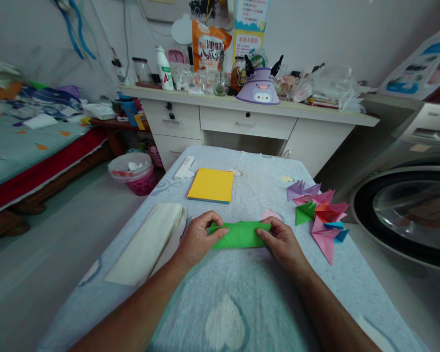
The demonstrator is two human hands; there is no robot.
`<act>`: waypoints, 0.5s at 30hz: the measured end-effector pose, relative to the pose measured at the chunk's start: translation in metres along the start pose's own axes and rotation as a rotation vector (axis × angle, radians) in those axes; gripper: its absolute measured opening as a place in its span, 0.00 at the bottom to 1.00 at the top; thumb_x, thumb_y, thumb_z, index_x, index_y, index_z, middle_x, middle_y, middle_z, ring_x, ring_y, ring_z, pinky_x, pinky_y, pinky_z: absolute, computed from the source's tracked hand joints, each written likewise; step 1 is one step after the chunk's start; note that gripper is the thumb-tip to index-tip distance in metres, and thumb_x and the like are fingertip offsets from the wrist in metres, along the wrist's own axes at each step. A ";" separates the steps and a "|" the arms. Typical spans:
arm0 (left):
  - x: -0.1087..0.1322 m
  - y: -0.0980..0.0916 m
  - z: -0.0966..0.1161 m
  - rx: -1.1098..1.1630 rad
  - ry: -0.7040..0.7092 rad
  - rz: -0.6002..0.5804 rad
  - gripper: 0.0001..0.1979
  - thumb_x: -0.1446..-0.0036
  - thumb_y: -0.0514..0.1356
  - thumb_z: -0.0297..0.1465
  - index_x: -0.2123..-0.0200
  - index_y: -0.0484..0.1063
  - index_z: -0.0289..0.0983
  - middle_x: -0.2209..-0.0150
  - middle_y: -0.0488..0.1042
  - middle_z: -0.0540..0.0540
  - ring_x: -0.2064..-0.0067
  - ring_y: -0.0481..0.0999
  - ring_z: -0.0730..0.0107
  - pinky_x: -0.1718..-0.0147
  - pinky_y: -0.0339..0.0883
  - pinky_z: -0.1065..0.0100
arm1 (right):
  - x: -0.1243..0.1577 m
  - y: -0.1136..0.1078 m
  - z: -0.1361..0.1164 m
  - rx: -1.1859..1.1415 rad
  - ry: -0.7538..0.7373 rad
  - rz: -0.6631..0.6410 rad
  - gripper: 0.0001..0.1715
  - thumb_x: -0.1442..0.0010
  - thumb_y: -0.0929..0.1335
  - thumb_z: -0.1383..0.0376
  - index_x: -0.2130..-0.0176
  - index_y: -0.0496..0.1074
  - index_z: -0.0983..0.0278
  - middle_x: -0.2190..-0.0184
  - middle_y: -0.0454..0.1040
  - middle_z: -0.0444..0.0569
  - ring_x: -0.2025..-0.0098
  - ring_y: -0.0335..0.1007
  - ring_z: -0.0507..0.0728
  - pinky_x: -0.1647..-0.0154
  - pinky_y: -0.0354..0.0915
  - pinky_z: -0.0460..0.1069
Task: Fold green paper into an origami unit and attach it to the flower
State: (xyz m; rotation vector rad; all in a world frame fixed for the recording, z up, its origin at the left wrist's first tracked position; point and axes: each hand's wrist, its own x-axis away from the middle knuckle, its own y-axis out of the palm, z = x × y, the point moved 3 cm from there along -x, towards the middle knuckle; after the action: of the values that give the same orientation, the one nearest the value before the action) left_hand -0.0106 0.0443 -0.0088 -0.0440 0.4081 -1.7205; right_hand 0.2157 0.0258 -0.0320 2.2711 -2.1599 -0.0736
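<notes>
A folded sheet of green origami paper (pixel 242 235) stretches as a long strip between my two hands, above the cloth-covered table. My left hand (pixel 202 236) pinches its left end between thumb and fingers. At the other end, my right hand (pixel 281 240) grips the strip the same way, thumb on the near face. Beyond my hands lies a square stack of paper (pixel 210 185) with a yellow sheet on top. Several folded paper pieces in purple, pink, green, red and blue form a pile (pixel 323 211) to the right of my right hand.
A folded whitish packet (pixel 146 244) rests left of my left arm, and a white narrow box (pixel 184 167) sits at the table's far left. Behind stands a white desk (pixel 242 122) holding bottles and bags. A washing machine (pixel 407 195) flanks the right; a waste bin (pixel 141 178) stands left.
</notes>
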 end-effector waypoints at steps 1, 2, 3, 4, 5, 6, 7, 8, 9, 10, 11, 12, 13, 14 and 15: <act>0.000 0.000 0.000 0.004 -0.005 0.018 0.06 0.49 0.63 0.31 0.69 0.68 0.37 0.71 0.68 0.52 0.68 0.69 0.72 0.68 0.61 0.73 | 0.000 0.001 -0.001 -0.017 -0.008 0.009 0.17 0.49 0.74 0.55 0.71 0.66 0.62 0.77 0.65 0.40 0.76 0.59 0.50 0.76 0.55 0.45; 0.001 -0.001 0.001 0.013 -0.010 0.040 0.08 0.50 0.64 0.30 0.67 0.69 0.37 0.70 0.68 0.52 0.66 0.70 0.72 0.67 0.62 0.73 | 0.001 0.002 -0.003 -0.038 -0.017 0.019 0.17 0.49 0.74 0.56 0.69 0.65 0.61 0.77 0.65 0.40 0.76 0.59 0.50 0.76 0.55 0.45; 0.001 -0.001 0.002 0.026 -0.014 0.061 0.10 0.50 0.64 0.30 0.63 0.69 0.37 0.69 0.69 0.52 0.65 0.71 0.72 0.66 0.63 0.73 | 0.001 0.003 -0.005 -0.060 -0.020 0.026 0.18 0.49 0.74 0.56 0.66 0.65 0.60 0.76 0.66 0.40 0.76 0.60 0.50 0.76 0.55 0.45; 0.001 -0.001 0.003 0.039 -0.018 0.077 0.13 0.50 0.64 0.30 0.60 0.69 0.38 0.68 0.70 0.52 0.65 0.71 0.72 0.65 0.63 0.72 | 0.001 0.005 -0.007 -0.081 -0.018 0.032 0.20 0.49 0.74 0.56 0.62 0.64 0.59 0.75 0.66 0.40 0.76 0.61 0.51 0.76 0.56 0.45; 0.002 -0.002 0.003 0.050 -0.022 0.087 0.15 0.51 0.64 0.29 0.58 0.68 0.38 0.68 0.70 0.52 0.65 0.72 0.72 0.65 0.64 0.72 | 0.002 0.006 -0.010 -0.099 -0.011 0.036 0.24 0.49 0.74 0.56 0.56 0.63 0.57 0.74 0.67 0.39 0.75 0.62 0.51 0.75 0.57 0.45; 0.002 -0.002 0.004 0.059 -0.024 0.093 0.17 0.51 0.64 0.29 0.57 0.68 0.38 0.68 0.70 0.52 0.65 0.72 0.72 0.64 0.64 0.72 | 0.002 0.007 -0.011 -0.113 -0.002 0.040 0.30 0.49 0.74 0.56 0.51 0.60 0.55 0.73 0.68 0.39 0.75 0.63 0.52 0.75 0.59 0.46; 0.002 -0.002 0.004 0.064 -0.024 0.095 0.16 0.51 0.64 0.29 0.57 0.68 0.38 0.68 0.70 0.52 0.65 0.72 0.72 0.64 0.65 0.72 | 0.003 0.007 -0.013 -0.125 0.007 0.040 0.35 0.50 0.74 0.56 0.47 0.58 0.54 0.73 0.68 0.39 0.74 0.64 0.52 0.74 0.60 0.46; 0.003 -0.002 0.004 0.068 -0.023 0.096 0.15 0.51 0.64 0.29 0.58 0.69 0.38 0.67 0.71 0.51 0.64 0.73 0.71 0.64 0.65 0.72 | 0.003 0.008 -0.014 -0.131 0.016 0.036 0.37 0.50 0.75 0.56 0.46 0.58 0.54 0.72 0.69 0.40 0.73 0.65 0.53 0.73 0.61 0.46; 0.003 -0.002 0.004 0.070 -0.020 0.097 0.14 0.51 0.65 0.29 0.59 0.69 0.38 0.66 0.71 0.51 0.63 0.73 0.71 0.64 0.65 0.72 | 0.004 0.008 -0.015 -0.128 0.023 0.027 0.35 0.50 0.75 0.56 0.47 0.60 0.55 0.71 0.69 0.41 0.72 0.65 0.53 0.72 0.61 0.46; 0.003 -0.003 0.003 0.071 -0.018 0.098 0.13 0.51 0.65 0.29 0.60 0.70 0.37 0.65 0.72 0.50 0.62 0.73 0.70 0.64 0.65 0.72 | 0.004 0.007 -0.015 -0.115 0.028 0.013 0.29 0.49 0.74 0.56 0.50 0.64 0.57 0.71 0.69 0.41 0.72 0.65 0.53 0.72 0.60 0.46; 0.004 -0.003 0.003 0.071 -0.016 0.096 0.12 0.51 0.65 0.30 0.61 0.70 0.37 0.65 0.72 0.49 0.61 0.73 0.70 0.63 0.66 0.72 | 0.005 0.007 -0.014 -0.091 0.030 -0.003 0.22 0.47 0.73 0.55 0.56 0.68 0.59 0.71 0.68 0.42 0.71 0.64 0.52 0.72 0.59 0.46; 0.004 -0.003 0.002 0.070 -0.015 0.094 0.11 0.51 0.65 0.30 0.62 0.71 0.37 0.64 0.73 0.49 0.61 0.73 0.69 0.63 0.66 0.71 | 0.006 0.006 -0.014 -0.062 0.026 -0.014 0.16 0.45 0.72 0.54 0.62 0.71 0.61 0.73 0.67 0.42 0.72 0.62 0.52 0.72 0.58 0.46; 0.005 -0.003 0.001 0.068 -0.016 0.092 0.11 0.50 0.65 0.30 0.62 0.71 0.37 0.64 0.73 0.49 0.61 0.73 0.69 0.63 0.66 0.71 | 0.006 0.005 -0.013 -0.031 0.018 -0.018 0.15 0.44 0.71 0.54 0.67 0.71 0.63 0.74 0.66 0.42 0.73 0.60 0.51 0.73 0.56 0.46; 0.005 -0.003 0.000 0.066 -0.017 0.092 0.11 0.50 0.65 0.31 0.62 0.71 0.37 0.64 0.73 0.48 0.60 0.73 0.69 0.63 0.66 0.71 | 0.006 0.005 -0.013 -0.007 0.006 -0.019 0.16 0.43 0.71 0.53 0.70 0.71 0.63 0.76 0.64 0.42 0.73 0.58 0.51 0.73 0.54 0.46; 0.005 -0.003 0.000 0.065 -0.021 0.092 0.11 0.50 0.65 0.31 0.62 0.72 0.37 0.64 0.74 0.48 0.60 0.73 0.69 0.63 0.66 0.71 | 0.007 0.004 -0.013 0.007 -0.008 -0.014 0.17 0.42 0.70 0.53 0.72 0.71 0.64 0.77 0.62 0.41 0.74 0.56 0.51 0.74 0.53 0.46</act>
State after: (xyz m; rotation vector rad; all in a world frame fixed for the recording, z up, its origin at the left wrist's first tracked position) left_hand -0.0149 0.0398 -0.0091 0.0044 0.3335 -1.6398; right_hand 0.2122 0.0186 -0.0191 2.2932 -2.1521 -0.0746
